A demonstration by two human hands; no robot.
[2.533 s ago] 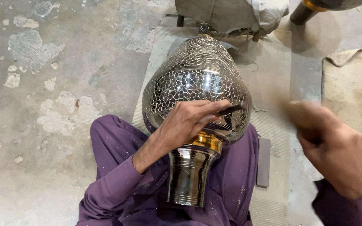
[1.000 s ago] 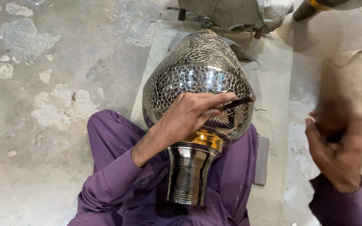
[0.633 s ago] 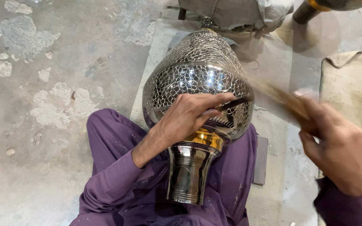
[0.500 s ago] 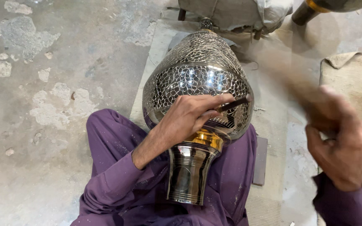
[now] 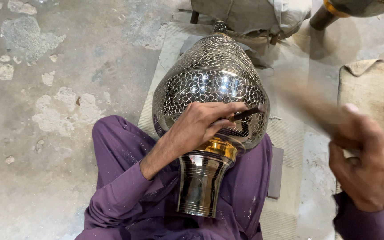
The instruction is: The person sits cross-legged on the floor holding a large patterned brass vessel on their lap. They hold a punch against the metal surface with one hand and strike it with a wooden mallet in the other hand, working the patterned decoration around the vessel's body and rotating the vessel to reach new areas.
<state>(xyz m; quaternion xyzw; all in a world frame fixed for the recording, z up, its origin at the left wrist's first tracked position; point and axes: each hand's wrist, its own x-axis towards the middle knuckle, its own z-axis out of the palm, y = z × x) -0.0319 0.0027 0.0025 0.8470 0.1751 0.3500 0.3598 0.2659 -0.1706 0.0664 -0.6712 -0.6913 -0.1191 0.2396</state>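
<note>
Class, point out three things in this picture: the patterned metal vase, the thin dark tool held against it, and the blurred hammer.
metal vase (image 5: 210,84), head view, on its patterned belly.
thin dark tool (image 5: 245,114), head view, on its shaft past the left hand.
hammer (image 5: 310,106), head view, on its blurred handle.

No packages, labels, signs or screens appear anywhere in this workshop scene, from twelve o'clock round to six o'clock on the concrete floor

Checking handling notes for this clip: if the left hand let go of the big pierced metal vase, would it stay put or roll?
Likely to roll: the metal vase lies on its side across the lap, its belly round. Its polished surface probably feels slippery. The left hand presses on it, seemingly steadying it.
</note>
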